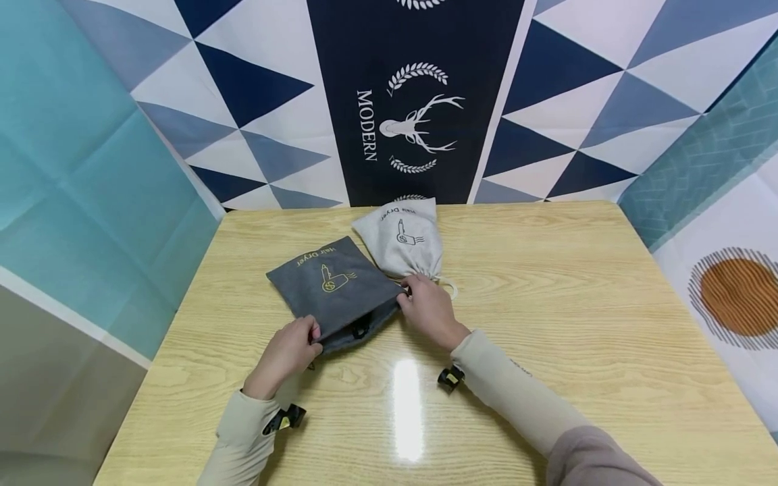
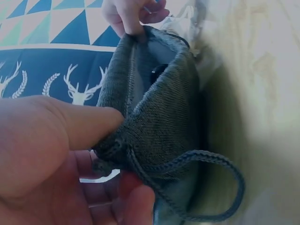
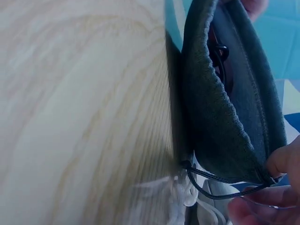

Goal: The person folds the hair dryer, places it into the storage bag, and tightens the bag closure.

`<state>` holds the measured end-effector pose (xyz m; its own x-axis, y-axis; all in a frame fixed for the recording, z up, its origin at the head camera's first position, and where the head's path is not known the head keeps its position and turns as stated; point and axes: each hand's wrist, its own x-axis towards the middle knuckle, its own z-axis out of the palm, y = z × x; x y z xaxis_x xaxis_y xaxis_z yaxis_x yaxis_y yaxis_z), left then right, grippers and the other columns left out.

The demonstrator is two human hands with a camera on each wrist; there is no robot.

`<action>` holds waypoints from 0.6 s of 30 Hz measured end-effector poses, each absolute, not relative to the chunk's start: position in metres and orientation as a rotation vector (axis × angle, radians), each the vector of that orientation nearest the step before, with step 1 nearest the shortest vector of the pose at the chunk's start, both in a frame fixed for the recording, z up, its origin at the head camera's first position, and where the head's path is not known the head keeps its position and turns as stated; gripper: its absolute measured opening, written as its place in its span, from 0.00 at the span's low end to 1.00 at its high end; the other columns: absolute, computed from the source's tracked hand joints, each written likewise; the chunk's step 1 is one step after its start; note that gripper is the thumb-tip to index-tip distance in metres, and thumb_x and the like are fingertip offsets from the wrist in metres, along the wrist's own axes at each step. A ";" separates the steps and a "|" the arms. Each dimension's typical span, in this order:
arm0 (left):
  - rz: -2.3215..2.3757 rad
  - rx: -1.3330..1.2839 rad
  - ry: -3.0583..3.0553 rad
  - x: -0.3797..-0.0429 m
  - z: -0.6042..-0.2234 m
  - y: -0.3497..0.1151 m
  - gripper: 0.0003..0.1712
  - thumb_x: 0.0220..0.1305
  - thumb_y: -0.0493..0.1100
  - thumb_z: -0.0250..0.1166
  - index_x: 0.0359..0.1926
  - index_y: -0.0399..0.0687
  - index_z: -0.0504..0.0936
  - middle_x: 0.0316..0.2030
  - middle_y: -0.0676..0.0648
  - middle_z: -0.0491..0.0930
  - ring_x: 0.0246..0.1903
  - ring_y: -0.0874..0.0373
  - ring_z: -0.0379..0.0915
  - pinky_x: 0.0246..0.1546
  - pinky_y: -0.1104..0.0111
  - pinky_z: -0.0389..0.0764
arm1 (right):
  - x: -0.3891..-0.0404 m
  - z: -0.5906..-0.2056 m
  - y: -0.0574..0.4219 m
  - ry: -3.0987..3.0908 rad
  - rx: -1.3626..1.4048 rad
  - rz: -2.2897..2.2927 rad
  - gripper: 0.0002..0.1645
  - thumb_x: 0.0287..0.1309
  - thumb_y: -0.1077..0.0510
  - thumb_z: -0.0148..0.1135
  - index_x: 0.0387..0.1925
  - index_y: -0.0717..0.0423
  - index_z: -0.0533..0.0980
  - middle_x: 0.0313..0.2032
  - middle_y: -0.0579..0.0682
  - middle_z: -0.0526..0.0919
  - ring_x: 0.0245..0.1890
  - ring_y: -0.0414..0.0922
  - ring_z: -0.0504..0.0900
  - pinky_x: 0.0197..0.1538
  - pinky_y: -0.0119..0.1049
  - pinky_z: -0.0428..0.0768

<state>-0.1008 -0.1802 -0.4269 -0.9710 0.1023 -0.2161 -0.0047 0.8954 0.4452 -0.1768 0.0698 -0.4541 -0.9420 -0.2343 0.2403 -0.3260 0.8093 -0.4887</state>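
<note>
A dark grey drawstring bag (image 1: 331,297) printed "Hair Dryer" in yellow lies on the table, its mouth spread towards me. My left hand (image 1: 286,354) pinches the near left corner of the mouth between thumb and fingers. At the opposite corner, my right hand (image 1: 428,307) grips the rim. Inside the opening shows a black item with a cord (image 3: 221,58); most of it is hidden by the cloth. A loop of the bag's drawstring (image 2: 236,187) hangs out beside the left hand.
A light grey drawstring bag (image 1: 404,239), also printed "Hair Dryer", lies just behind the right hand with its white cord (image 1: 451,287) loose. The wooden table (image 1: 577,304) meets a patterned cloth backdrop (image 1: 413,67) at its far edge.
</note>
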 end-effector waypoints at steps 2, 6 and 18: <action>0.692 0.036 2.795 -0.099 -0.429 -0.182 0.10 0.61 0.38 0.63 0.30 0.47 0.69 0.24 0.49 0.66 0.24 0.56 0.62 0.27 0.67 0.61 | -0.177 -0.456 0.071 -2.815 0.456 0.867 0.16 0.60 0.59 0.55 0.47 0.61 0.81 0.42 0.56 0.85 0.38 0.52 0.84 0.39 0.48 0.81; 0.734 -0.037 2.771 -0.096 -0.432 -0.185 0.10 0.63 0.42 0.61 0.30 0.48 0.67 0.21 0.50 0.64 0.21 0.56 0.61 0.25 0.67 0.60 | -0.177 -0.461 0.071 -2.784 0.550 1.040 0.25 0.64 0.61 0.46 0.59 0.66 0.74 0.54 0.63 0.81 0.54 0.58 0.81 0.55 0.52 0.78; 1.221 -0.150 2.443 -0.097 -0.436 -0.196 0.03 0.68 0.37 0.53 0.40 0.42 0.67 0.23 0.46 0.80 0.14 0.55 0.75 0.29 0.67 0.75 | -0.176 -0.461 0.070 -2.850 0.623 1.676 0.28 0.72 0.63 0.35 0.70 0.50 0.64 0.19 0.61 0.80 0.16 0.53 0.80 0.26 0.37 0.76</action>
<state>-0.0966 -0.1960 -0.4357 -0.9130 0.0824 -0.3996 -0.2702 0.6118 0.7434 -0.1765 0.0700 -0.4610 -0.9076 -0.4197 -0.0048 -0.1999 0.4421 -0.8744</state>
